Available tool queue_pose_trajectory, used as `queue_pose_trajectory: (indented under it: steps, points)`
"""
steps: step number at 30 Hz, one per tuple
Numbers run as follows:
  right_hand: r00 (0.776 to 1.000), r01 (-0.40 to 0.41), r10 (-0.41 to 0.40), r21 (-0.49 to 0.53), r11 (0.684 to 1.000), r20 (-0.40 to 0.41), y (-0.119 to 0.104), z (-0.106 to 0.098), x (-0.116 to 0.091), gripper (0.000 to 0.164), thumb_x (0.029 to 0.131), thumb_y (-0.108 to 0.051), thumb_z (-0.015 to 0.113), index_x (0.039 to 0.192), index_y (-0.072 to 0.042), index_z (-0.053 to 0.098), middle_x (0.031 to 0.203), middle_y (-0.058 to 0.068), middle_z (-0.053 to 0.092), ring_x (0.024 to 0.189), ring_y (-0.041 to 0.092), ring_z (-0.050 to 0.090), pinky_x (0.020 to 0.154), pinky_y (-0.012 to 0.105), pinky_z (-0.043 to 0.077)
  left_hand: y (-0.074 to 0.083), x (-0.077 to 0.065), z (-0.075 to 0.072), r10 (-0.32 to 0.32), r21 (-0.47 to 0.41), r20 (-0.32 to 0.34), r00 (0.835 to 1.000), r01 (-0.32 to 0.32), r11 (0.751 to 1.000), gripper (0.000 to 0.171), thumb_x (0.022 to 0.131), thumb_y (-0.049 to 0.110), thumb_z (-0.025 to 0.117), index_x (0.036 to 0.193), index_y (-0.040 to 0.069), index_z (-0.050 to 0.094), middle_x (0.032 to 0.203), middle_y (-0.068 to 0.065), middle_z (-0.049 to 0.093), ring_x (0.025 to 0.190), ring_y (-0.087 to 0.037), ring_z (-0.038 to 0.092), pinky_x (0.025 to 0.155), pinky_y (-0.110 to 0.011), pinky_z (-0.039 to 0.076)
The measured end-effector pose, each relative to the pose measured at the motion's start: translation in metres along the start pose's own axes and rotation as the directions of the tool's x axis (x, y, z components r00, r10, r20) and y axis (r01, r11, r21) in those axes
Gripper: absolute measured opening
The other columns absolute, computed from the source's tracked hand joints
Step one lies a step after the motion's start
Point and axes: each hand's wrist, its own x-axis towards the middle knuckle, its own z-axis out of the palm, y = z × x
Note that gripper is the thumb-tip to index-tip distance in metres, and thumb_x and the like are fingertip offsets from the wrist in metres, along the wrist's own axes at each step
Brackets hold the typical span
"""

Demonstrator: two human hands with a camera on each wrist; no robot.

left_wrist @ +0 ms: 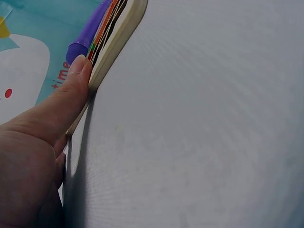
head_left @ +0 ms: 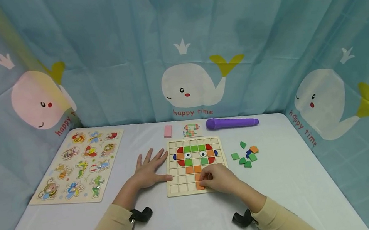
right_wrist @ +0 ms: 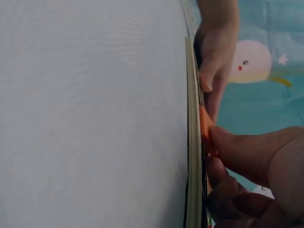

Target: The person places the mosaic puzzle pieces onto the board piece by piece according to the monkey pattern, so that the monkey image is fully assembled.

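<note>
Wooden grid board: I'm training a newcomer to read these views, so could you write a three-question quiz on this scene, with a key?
1. Which piece does the right hand hold?
A) a green square
B) an orange tile
C) a blue half-circle

2. True or false: the left hand touches the edge of the wooden grid board.

3. Fill in: in the head view, the pink block lies to the ____ of the pattern card.

Key: 1. B; 2. True; 3. left
</note>
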Motion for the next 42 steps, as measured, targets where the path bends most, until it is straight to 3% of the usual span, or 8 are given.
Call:
queue_pose_trajectory:
  steps: [7,12,17,23,25,29,37,42]
  points:
    - [1.0,-0.012,0.012,0.011,1.0,-0.006,0.0,-0.011,-0.003,0.009,0.088,-0.026,0.08,0.084,-0.025,0.072,0.073,-0.014,0.062,0.067,0.006,0.054,0.059,0.023,0.047,0.001,-0.001,-0.001,0.013,-0.004,-0.01,1.0,-0.013,1.0,0.108,0.075,0.073,0.072,0.161,0.025,0.027,0.17,-0.001,0.017,0.157,-0.038,-0.007,0.119,-0.066,-0.015]
    - [0.993,-0.093,0.096,0.045,0.995,-0.068,0.012,-0.032,-0.004,0.004,0.09,-0.023,0.078,0.09,-0.022,0.074,0.079,-0.011,0.063,0.071,0.01,0.056,0.06,0.025,0.048,0.002,-0.002,-0.001,0.013,-0.004,-0.008,1.0,-0.013,1.0,0.108,0.075,0.073,0.072,0.161,0.025,0.028,0.17,-0.001,0.017,0.157,-0.038,-0.007,0.119,-0.066,-0.014]
    - [0.972,-0.181,0.19,0.072,0.981,-0.138,0.034,-0.056,-0.004,0.013,0.09,-0.018,0.077,0.103,-0.016,0.076,0.089,-0.005,0.068,0.074,0.014,0.056,0.061,0.028,0.048,0.001,-0.003,0.0,0.009,-0.012,-0.006,1.0,-0.009,1.0,0.108,0.075,0.073,0.073,0.161,0.024,0.028,0.17,-0.001,0.018,0.157,-0.038,-0.007,0.119,-0.066,-0.014]
    - [0.938,-0.301,0.302,0.031,0.953,-0.172,0.06,-0.077,-0.007,0.025,0.09,-0.017,0.077,0.114,-0.012,0.074,0.108,0.005,0.069,0.076,0.018,0.053,0.061,0.03,0.047,0.002,0.001,0.002,0.012,-0.007,-0.003,1.0,-0.012,1.0,0.108,0.075,0.074,0.071,0.161,0.026,0.027,0.17,0.001,0.016,0.157,-0.037,-0.008,0.119,-0.065,-0.015]
    - [0.929,-0.329,0.328,0.02,0.944,-0.173,0.066,-0.08,-0.007,0.028,0.09,-0.017,0.077,0.117,-0.011,0.073,0.109,0.006,0.067,0.074,0.018,0.052,0.059,0.03,0.046,0.002,0.001,0.002,0.007,-0.004,-0.001,1.0,-0.007,1.0,0.109,0.075,0.074,0.071,0.161,0.026,0.027,0.17,0.001,0.016,0.157,-0.036,-0.008,0.119,-0.065,-0.014]
    - [0.917,-0.371,0.365,-0.004,0.929,-0.163,0.076,-0.083,-0.006,0.032,0.089,-0.014,0.077,0.12,-0.01,0.072,0.092,0.007,0.063,0.071,0.019,0.051,0.057,0.031,0.044,0.001,0.0,0.0,0.002,-0.002,-0.001,1.0,-0.002,1.0,0.109,0.075,0.074,0.072,0.161,0.025,0.027,0.17,0.0,0.017,0.157,-0.038,-0.007,0.119,-0.066,-0.014]
    - [0.922,-0.36,0.353,-0.021,0.933,-0.159,0.088,-0.083,-0.006,0.024,0.086,-0.01,0.08,0.109,-0.005,0.074,0.097,0.006,0.071,0.082,0.018,0.06,0.068,0.031,0.05,0.001,0.0,0.001,0.004,-0.003,-0.001,1.0,-0.004,1.0,0.109,0.075,0.074,0.071,0.161,0.025,0.026,0.17,0.0,0.016,0.157,-0.037,-0.008,0.119,-0.065,-0.015]
    - [0.923,-0.344,0.339,0.004,0.939,-0.18,0.079,-0.082,-0.004,0.012,0.089,-0.014,0.077,0.097,-0.009,0.07,0.09,0.004,0.067,0.072,0.017,0.057,0.062,0.031,0.048,0.002,-0.002,-0.001,-0.002,0.005,-0.003,1.0,0.002,1.0,0.108,0.075,0.073,0.072,0.161,0.025,0.027,0.17,0.0,0.017,0.157,-0.037,-0.007,0.119,-0.065,-0.014]
